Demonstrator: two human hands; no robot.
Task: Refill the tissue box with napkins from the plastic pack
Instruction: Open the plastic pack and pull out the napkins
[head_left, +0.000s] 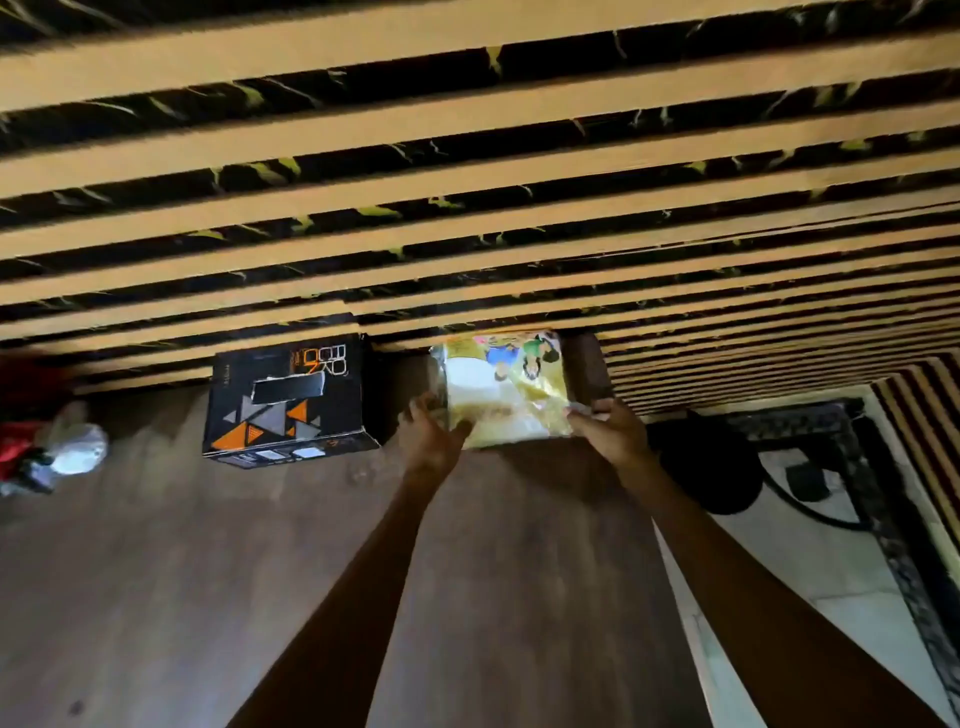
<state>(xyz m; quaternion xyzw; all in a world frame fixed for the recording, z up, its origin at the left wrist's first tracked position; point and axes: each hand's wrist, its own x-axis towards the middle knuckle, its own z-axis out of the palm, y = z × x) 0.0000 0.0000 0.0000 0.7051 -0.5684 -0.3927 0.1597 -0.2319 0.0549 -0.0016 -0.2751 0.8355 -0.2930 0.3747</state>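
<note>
A yellow plastic pack of napkins (506, 395) with printed cartoon figures is at the far side of the brown table, close to the slatted wall. My left hand (434, 434) grips its near left corner and my right hand (605, 428) grips its near right corner. White napkins show through the plastic. The tissue box (288, 400), black with orange and grey triangles and a slot on top, stands on the table to the left of the pack, apart from it and from both hands.
A wall of wooden slats (467, 208) rises right behind the box and pack. A red and white bundle (47, 447) lies at the table's left edge. The table's right edge (675, 561) drops to a tiled floor with a dark round object (711, 467).
</note>
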